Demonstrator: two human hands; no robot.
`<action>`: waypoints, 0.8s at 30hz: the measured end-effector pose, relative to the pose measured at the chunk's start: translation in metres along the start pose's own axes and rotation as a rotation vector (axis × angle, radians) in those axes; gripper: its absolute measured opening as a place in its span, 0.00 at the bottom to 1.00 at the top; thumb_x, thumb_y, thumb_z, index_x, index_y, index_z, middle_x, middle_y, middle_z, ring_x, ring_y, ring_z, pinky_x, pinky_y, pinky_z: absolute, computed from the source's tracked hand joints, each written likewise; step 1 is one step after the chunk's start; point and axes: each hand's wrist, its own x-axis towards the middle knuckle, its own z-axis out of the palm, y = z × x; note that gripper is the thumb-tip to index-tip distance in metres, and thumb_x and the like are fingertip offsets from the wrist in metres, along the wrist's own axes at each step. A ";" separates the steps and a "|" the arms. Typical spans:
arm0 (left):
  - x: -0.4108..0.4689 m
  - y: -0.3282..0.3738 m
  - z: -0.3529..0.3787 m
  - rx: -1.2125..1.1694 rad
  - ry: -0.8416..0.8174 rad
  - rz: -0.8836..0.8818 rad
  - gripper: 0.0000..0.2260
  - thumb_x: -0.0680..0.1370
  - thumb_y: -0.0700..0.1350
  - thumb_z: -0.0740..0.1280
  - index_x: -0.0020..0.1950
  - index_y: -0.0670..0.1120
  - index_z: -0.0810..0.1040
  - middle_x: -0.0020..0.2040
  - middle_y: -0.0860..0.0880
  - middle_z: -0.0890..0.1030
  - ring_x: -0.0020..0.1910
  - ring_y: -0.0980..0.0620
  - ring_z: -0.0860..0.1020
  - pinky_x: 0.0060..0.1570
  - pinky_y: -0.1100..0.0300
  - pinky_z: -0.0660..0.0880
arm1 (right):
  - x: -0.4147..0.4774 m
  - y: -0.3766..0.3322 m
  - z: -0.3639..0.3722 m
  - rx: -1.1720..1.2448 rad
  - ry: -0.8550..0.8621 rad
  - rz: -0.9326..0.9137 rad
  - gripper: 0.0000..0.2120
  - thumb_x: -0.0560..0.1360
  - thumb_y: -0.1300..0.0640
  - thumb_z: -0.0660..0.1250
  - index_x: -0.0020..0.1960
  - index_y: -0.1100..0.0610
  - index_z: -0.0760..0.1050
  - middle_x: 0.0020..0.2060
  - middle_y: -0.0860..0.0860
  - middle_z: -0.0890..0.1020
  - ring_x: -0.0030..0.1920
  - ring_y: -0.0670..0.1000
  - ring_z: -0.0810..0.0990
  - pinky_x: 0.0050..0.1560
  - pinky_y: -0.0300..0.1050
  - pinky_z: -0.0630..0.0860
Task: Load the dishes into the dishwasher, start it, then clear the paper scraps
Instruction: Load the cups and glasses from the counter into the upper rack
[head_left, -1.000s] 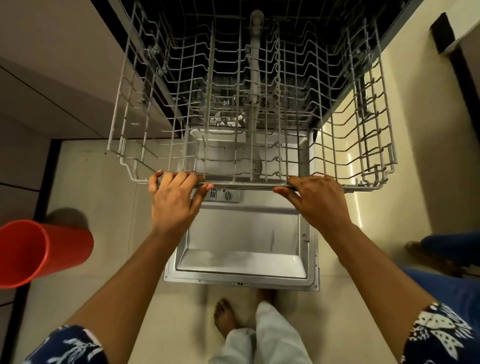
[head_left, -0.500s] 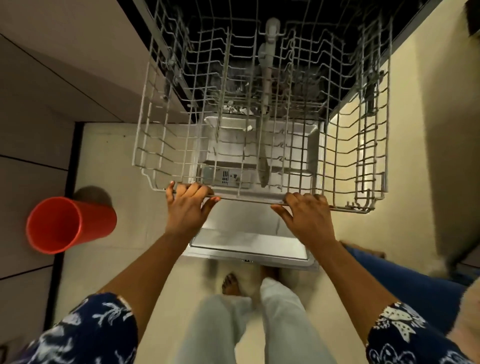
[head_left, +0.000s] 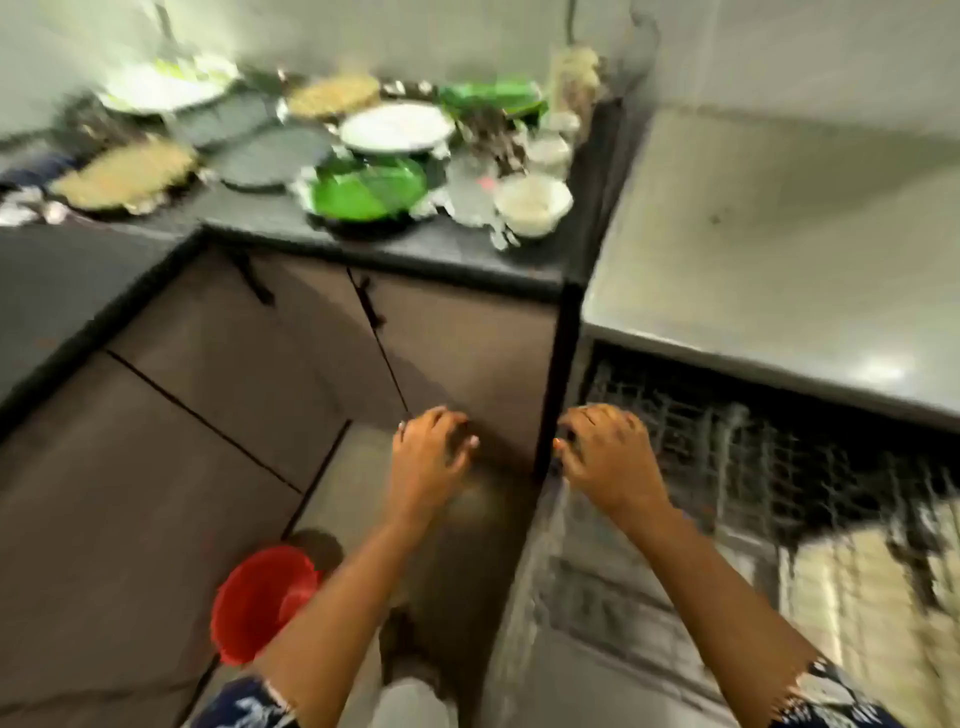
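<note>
Both hands are low and apart. The left hand hovers before a brown cabinet door, fingers loosely curled round nothing. The right hand is just beside the corner of the dishwasher's wire rack, too blurred to tell whether it touches the wire. The dishwasher is open at the right, and no dishes can be made out in its rack. The dishes sit crowded on the dark countertop, up and to the left. Loading looks to be only beginning. The next move calls for a reach up to the counter for a near dish, likely the green plate or the white bowl, then carrying it across to the rack. The count is unsure through blur: two hands, one rack, roughly ten dishes, of which two are green and two dark, and one red bucket on the floor.
</note>
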 end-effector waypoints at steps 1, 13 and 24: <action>0.026 -0.018 -0.025 0.010 0.027 -0.006 0.19 0.74 0.58 0.58 0.58 0.50 0.78 0.59 0.49 0.78 0.58 0.46 0.75 0.60 0.47 0.71 | 0.034 -0.020 -0.003 0.025 0.009 0.001 0.19 0.71 0.46 0.57 0.48 0.55 0.80 0.46 0.52 0.83 0.49 0.56 0.81 0.49 0.54 0.77; 0.254 -0.138 -0.139 0.089 -0.120 0.094 0.25 0.77 0.51 0.65 0.73 0.50 0.66 0.73 0.48 0.66 0.72 0.48 0.65 0.70 0.55 0.60 | 0.285 -0.127 0.019 -0.115 -0.092 0.031 0.28 0.76 0.49 0.62 0.73 0.59 0.61 0.71 0.57 0.65 0.71 0.56 0.63 0.69 0.53 0.62; 0.253 -0.135 -0.087 0.265 0.042 0.170 0.26 0.75 0.60 0.55 0.68 0.51 0.73 0.68 0.49 0.74 0.68 0.45 0.71 0.62 0.44 0.70 | 0.284 -0.105 0.039 -0.129 0.079 -0.125 0.29 0.61 0.49 0.77 0.60 0.58 0.77 0.56 0.53 0.81 0.55 0.54 0.81 0.49 0.48 0.78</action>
